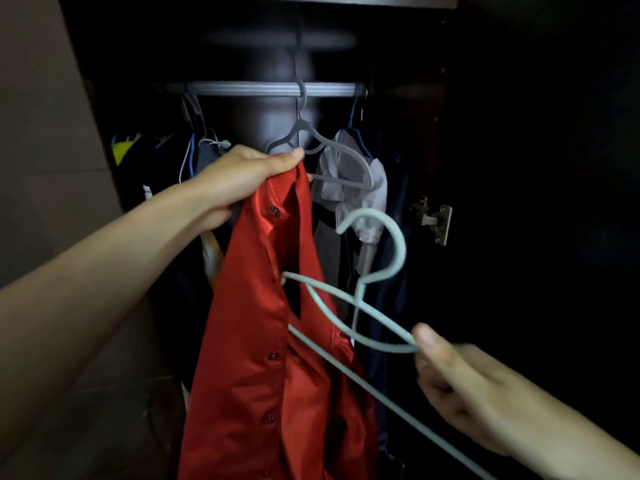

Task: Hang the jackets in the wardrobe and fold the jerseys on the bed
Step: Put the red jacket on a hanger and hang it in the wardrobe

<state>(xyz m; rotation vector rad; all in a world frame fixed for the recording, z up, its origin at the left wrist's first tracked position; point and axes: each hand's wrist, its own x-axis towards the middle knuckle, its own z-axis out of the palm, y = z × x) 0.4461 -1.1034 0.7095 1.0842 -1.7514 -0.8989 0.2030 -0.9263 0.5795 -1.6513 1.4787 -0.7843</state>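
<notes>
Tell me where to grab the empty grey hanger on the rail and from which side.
Take the grey hanger at its neck, just under the hook, coming from the front and slightly right. It hangs bare on the rail, its neck showing, while the left hand with the red garment crowds its left shoulder.

We cannot see the fingers of our left hand [242, 181]; they are buried in the collar of the red jacket [259, 341], whose hem runs off the bottom edge. Below our right hand [460, 386], the pale hanger [367, 306] loses its long bar past the same edge, and its far tip slips inside the jacket. Beyond both hands, the wardrobe [519, 133] is too dark to tell its hanging clothes apart.
</notes>
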